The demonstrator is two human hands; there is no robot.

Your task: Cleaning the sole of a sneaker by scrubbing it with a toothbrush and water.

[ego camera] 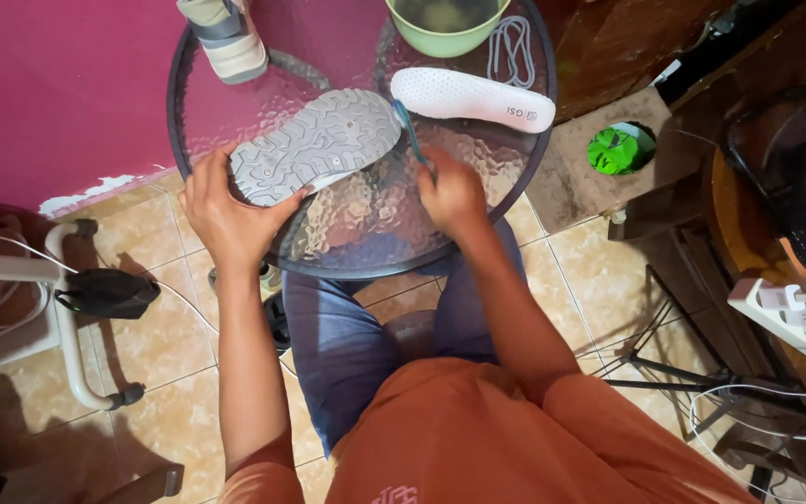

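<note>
A grey shoe [317, 145] lies sole-up on the round glass table [375, 233]. My left hand [228, 217] grips its heel end. My right hand [452, 193] holds a teal toothbrush [409, 131] whose head touches the toe edge of the sole. A white insole [471, 96] lies just beyond the brush. A second shoe [224, 35] stands at the far left of the table, partly cut off by the frame.
A green bowl [445, 25] with cloudy water and white laces [512, 49] sit at the table's far edge. A white plastic chair [39, 308] stands left, a black pouch [107, 291] on the tiled floor. A green object [619, 149] and a power strip [799, 320] are right.
</note>
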